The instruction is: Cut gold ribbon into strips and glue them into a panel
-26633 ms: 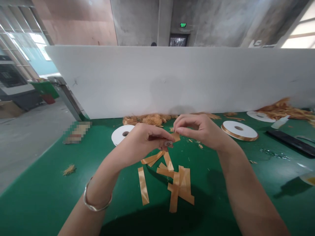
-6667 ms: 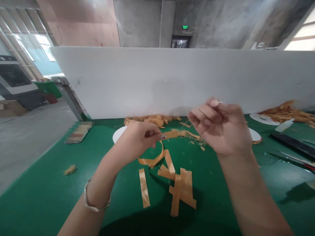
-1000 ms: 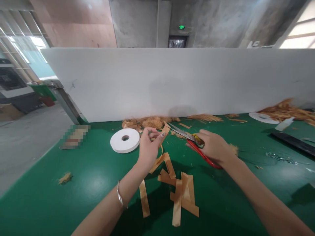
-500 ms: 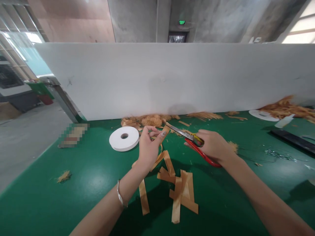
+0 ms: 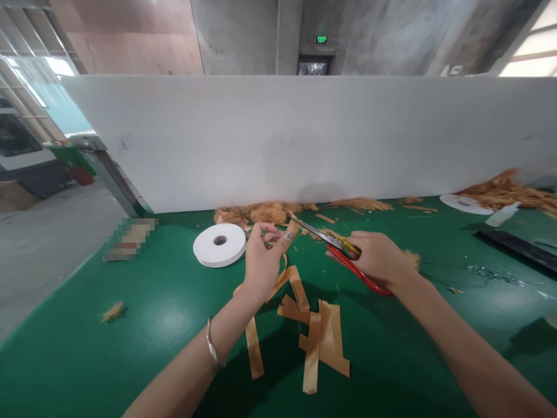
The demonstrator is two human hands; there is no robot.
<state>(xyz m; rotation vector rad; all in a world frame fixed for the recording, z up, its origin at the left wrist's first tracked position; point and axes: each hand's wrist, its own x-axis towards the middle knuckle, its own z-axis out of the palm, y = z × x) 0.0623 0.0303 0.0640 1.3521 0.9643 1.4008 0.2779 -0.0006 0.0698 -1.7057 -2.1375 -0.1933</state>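
Golden ribbon (image 5: 293, 227) stuck up near centre frame, pinched in the left hand (image 5: 263, 258)! To its right, the right hand (image 5: 378, 255) clutched red-handled scissors (image 5: 336, 242), tips right at the ribbon's upper end. Loose strips (image 5: 311, 351) littered the desk (image 5: 165, 366) at lower centre; a white spool (image 5: 206, 249) lay flat, centre-left.

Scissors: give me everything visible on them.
The scissors have slim, silvery, metal-looking blades and a red handle with yellow near the pivot, plastic by look. The right hand grips and partly hides the handles, holding them above the green table. The blades point up-left in view; their tips reach the upper end of the orange strip in the left hand. Any cut is too small to tell.
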